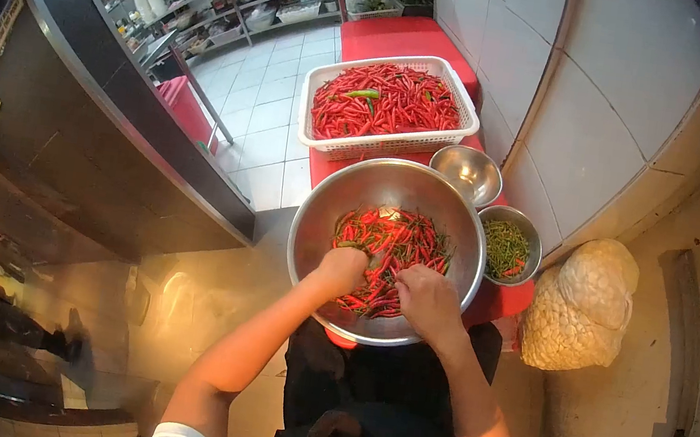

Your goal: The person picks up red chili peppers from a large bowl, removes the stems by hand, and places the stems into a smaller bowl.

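Note:
A large steel bowl holds a heap of red chili peppers with green stems. Both of my hands are inside it, over the near part of the heap. My left hand is closed, with a bit of green stem showing at its fingertips; the rest of what it grips is hidden. To its right, my right hand is curled in a pinch among the chili peppers, and its fingers cover whatever is between them. A small steel bowl beside the large one contains green stems and a few red bits.
Behind the large bowl, a white plastic basket full of red chilies stands on a red bench. Another small steel bowl sits near the tiled wall. A bulging sack lies at right; shelves with kitchenware stand far back.

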`<state>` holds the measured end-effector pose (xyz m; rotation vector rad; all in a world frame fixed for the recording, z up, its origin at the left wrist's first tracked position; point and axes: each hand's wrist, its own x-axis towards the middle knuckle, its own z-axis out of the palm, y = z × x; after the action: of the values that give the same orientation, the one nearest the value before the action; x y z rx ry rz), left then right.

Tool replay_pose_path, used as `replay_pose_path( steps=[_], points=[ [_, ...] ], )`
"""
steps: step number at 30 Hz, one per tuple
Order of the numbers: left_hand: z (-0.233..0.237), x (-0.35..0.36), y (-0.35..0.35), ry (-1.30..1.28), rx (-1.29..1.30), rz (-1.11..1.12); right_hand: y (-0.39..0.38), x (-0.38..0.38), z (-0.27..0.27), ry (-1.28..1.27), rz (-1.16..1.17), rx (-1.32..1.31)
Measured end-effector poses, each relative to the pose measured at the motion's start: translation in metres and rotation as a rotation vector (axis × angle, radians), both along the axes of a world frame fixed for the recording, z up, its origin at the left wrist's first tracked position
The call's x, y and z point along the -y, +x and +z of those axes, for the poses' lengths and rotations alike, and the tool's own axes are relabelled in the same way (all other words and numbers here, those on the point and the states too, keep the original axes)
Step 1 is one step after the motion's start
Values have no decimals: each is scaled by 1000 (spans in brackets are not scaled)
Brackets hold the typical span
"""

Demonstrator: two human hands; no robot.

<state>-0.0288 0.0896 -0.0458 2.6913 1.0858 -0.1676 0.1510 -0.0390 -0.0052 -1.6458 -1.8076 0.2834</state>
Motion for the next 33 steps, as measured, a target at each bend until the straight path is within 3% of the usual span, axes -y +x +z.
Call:
replay_pose_path(
  steps=[4, 5, 8, 11, 14, 17, 20, 29, 32, 33],
  points=[
    [18, -7, -22, -292, 177, 149, 1, 0, 4, -30, -9, -33],
    [20, -6, -26, -249, 274, 152, 0, -1, 6, -42, -6, -35],
    [41, 1, -31, -548, 479, 226, 0, -5, 6, -37, -16, -85],
    [54, 19, -25, -943, 776, 362, -5, -8, 11, -34, -41, -206],
    [53, 28, -23, -1073, 905, 299, -15, -14, 1, -39, -87, -548],
    [64, 37, -20, -1084, 867, 302, -17, -16, 10, -296, -85, -969],
    [59, 42, -18, -1107, 946, 312, -13, -15, 11, -310, -60, -1020],
    [62, 55, -20, -963, 936, 321, -18, -14, 9, -102, 29, -904],
    [80, 64, -17, -624, 740, 308, -21, -10, 16, -12, -36, -736],
    [79, 67, -14, -539, 744, 308, -24, -8, 20, 89, -65, -546]
  ],
)
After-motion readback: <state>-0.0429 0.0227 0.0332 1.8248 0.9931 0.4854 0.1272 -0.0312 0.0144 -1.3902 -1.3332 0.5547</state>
